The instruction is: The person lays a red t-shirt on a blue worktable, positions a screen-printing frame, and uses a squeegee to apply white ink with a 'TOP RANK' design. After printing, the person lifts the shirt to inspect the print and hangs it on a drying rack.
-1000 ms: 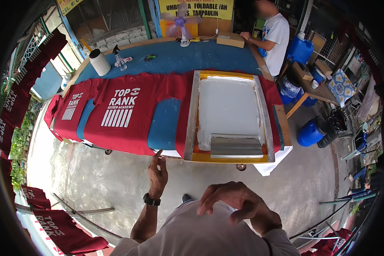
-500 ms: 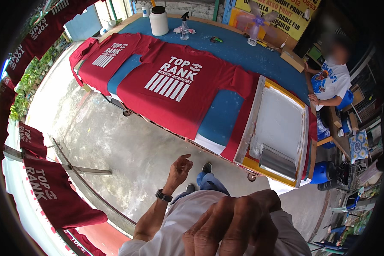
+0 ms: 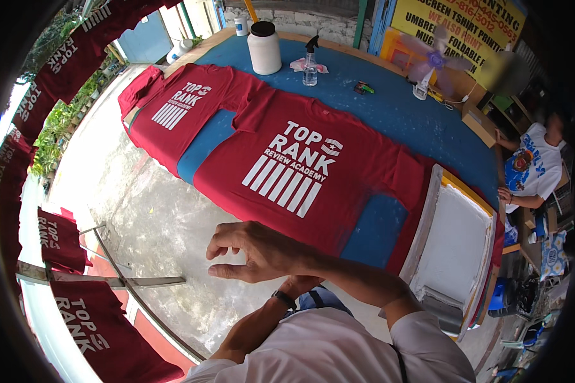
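My right hand (image 3: 249, 252) is in the air across my body, its fingers loosely curved and apart, with nothing in them, in front of the near edge of a printed maroon T-shirt (image 3: 354, 166) lying on the blue-topped table (image 3: 377, 236). My left hand (image 3: 300, 284) is behind my right forearm, its fingers hidden. A second printed maroon shirt (image 3: 172, 147) lies farther left. On the table's right end, over maroon fabric, rests a screen-printing frame (image 3: 447, 236) with white ink and a metal squeegee (image 3: 434, 303) in it.
A white jar (image 3: 264, 54), a spray bottle (image 3: 310, 70), a fan (image 3: 428, 64) and a cardboard box (image 3: 478, 124) stand toward the table's back. A co-worker (image 3: 533, 163) is at the right end. A rack (image 3: 160, 281) with hanging maroon shirts (image 3: 108, 332) is at lower left.
The view has swung leftward, so the table sits farther right. My right hand has moved up and left across my body, now over my left hand. The co-worker leans at the table's end.
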`<state>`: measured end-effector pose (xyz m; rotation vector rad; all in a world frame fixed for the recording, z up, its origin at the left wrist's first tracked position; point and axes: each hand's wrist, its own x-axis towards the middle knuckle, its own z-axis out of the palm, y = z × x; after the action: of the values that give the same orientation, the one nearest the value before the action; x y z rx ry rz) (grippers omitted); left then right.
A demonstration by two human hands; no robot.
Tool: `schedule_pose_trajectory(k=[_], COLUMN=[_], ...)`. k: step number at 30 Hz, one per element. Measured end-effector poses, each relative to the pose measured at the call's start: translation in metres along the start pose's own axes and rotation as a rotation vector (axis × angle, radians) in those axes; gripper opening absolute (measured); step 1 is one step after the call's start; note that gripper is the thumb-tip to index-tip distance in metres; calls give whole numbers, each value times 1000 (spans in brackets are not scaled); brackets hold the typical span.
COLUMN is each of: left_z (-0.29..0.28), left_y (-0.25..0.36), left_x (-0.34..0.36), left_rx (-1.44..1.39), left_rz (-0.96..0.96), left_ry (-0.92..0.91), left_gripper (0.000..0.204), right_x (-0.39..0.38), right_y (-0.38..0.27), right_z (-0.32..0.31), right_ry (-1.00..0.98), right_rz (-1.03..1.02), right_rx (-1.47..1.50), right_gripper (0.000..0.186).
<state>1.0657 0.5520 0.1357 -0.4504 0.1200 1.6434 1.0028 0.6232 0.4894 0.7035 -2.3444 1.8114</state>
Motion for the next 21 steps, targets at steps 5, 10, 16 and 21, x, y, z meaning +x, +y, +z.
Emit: schedule_pose_trajectory(k=[5, 10, 16, 21], left_z=[-13, -23, -29, -41], left_y=[13, -2, -16, -21], left_x=[12, -2, -8, 4], left_rx=[-304, -195, -70, -113], left_rz=[-89, -56, 18, -47], left_ry=[246, -8, 223, 164], left_gripper=[42, 10, 8, 9], right_x=[107, 190, 245, 257], right_y=[164, 278, 332, 347], right_z=[-31, -24, -6, 5], right_ry=[-33, -186, -433, -407], right_rz=[61, 172, 307, 269], right_rx=[-460, -705, -784, -886], right_gripper=[35, 45, 82, 71])
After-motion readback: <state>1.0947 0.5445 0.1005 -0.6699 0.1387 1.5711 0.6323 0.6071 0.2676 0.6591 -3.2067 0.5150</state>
